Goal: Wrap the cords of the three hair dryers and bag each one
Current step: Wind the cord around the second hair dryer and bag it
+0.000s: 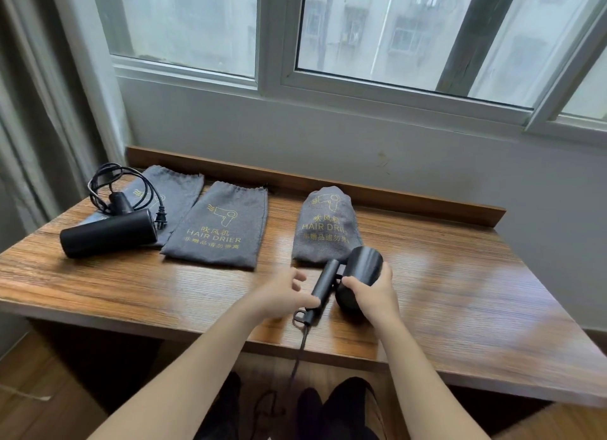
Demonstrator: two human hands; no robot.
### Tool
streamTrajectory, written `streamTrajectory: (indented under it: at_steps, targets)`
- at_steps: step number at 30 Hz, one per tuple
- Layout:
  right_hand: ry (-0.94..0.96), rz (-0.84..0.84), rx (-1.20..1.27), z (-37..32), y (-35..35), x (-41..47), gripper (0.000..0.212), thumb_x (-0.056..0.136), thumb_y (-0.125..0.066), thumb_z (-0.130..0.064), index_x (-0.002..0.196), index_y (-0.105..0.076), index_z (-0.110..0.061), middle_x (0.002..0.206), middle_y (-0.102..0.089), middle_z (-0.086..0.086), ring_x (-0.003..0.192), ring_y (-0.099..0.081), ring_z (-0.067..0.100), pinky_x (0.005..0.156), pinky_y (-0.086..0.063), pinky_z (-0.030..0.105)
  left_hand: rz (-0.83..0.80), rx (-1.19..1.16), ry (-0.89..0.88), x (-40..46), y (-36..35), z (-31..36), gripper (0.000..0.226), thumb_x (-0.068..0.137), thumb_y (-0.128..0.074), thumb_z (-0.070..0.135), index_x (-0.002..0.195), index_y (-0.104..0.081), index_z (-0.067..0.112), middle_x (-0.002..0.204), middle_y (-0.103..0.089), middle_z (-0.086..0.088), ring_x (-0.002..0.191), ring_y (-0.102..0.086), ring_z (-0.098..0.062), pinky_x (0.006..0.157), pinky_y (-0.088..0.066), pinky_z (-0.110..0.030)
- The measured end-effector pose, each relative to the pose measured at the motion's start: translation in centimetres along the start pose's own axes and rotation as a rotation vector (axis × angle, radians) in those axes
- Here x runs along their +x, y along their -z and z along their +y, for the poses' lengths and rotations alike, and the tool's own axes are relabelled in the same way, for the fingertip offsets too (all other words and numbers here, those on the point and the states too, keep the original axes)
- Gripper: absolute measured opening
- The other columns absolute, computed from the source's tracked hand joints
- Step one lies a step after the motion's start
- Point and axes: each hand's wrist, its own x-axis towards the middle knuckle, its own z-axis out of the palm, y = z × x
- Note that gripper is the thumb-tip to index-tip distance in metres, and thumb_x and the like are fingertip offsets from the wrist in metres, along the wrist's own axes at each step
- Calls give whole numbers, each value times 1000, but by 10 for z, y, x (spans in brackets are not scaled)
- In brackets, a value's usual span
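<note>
So the hair dryer [356, 275] I'm working on sits right between my hands on the surface [460, 292], near the front edge. My right hand [372, 292] is wrapped around the fat barrel, fingers curled over it. My left hand [285, 295] is just beside the handle, fingers loose and spread, thumb about touching it, not really gripping anything.

It looks like smooth matte plastic, rigid, probably a bit slick and nose-heavy, so I'd hold the barrel and let the folding handle be the spool. The cord [300, 351] drops off the front edge of the surface toward my legs; it's limp and rubbery and will likely want to spring loose, so I'd pinch it close to the handle base and wind from there.

Just past my right hand is a stuffed bag [325, 229], looks like one dryer done. Farther out beyond my left hand lies an empty flat bag [220, 229], soft cloth, floppy mouth. Way off to the left, the other dryer [110, 234] lies on another bag [179, 190], its cord a loose tangle.
</note>
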Motion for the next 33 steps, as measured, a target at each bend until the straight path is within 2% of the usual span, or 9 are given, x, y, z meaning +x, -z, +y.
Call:
streamTrajectory:
  at_steps: [3, 5, 9, 14, 17, 22, 26, 29, 33]
  targets:
    - [-30, -15, 225, 0, 0, -6, 99, 52, -80, -47, 140, -39, -29, 125, -62, 2, 107, -62, 26, 92, -53, 49, -5, 69, -63, 4, -13, -5, 59, 82, -75, 36, 132, -47, 22, 111, -61, 2, 98, -65, -17, 90, -54, -35]
    - [-56, -55, 433, 0, -3, -12, 92, 45, -78, -44, 131, -46, -29, 118, -65, 3, 101, -66, 28, 83, -58, 55, 25, 60, -116, 3, -16, -3, 58, 80, -76, 31, 130, -48, 21, 104, -64, 0, 83, -65, -14, 82, -55, -34]
    - [-48, -133, 737, 1, 0, -14, 84, 63, -82, -27, 136, -41, -27, 122, -65, 10, 100, -69, 31, 71, -58, 45, 25, -115, -201, -5, -3, 10, 49, 84, -74, 9, 127, -49, 13, 99, -66, -9, 59, -65, -15, 60, -56, -31]
    - [-140, -294, 967, -6, 10, -16, 71, 72, -74, -45, 134, -52, -18, 126, -64, 13, 110, -64, 32, 71, -58, 44, -18, -221, -296, -19, 34, 25, 53, 82, -77, 7, 130, -57, 17, 106, -66, -16, 59, -60, -15, 63, -59, -33]
    - [-142, -396, 1070, -10, 11, -18, 71, 72, -78, -37, 133, -55, -10, 132, -62, 20, 119, -61, 38, 79, -57, 51, 13, -243, -330, -25, 50, 31, 54, 80, -79, 7, 128, -59, 21, 107, -66, -20, 69, -65, -23, 65, -60, -33]
    - [-59, -359, 1186, -23, 7, -27, 69, 75, -78, -28, 136, -52, -10, 128, -65, 20, 118, -63, 35, 75, -58, 45, 198, -327, -329, -27, 56, 32, 41, 78, -81, 11, 114, -63, 19, 80, -60, -9, 53, -56, -15, 54, -56, -32]
    - [-29, -321, 1222, -32, 4, -37, 64, 76, -75, -24, 134, -54, -8, 124, -67, 19, 114, -65, 33, 73, -59, 46, 406, -276, -336, -20, 53, 30, 24, 83, -77, 25, 99, -63, 14, 84, -72, -16, 45, -47, -12, 43, -43, -28]
    - [54, -438, 1231, -33, 8, -41, 86, 75, -77, -51, 145, -46, -13, 135, -60, 20, 124, -58, 39, 94, -50, 63, 459, -275, -347, -20, 50, 31, 19, 89, -71, 20, 102, -61, 11, 75, -63, -14, 45, -50, -9, 43, -44, -21]
    - [16, -677, 1234, -33, 26, -39, 112, 66, -33, -93, 148, -44, -18, 145, -50, 23, 132, -46, 50, 104, -32, 72, 503, -369, -397, -18, 56, 28, 19, 90, -70, 14, 107, -60, 15, 79, -62, -10, 61, -58, -16, 45, -47, -22]
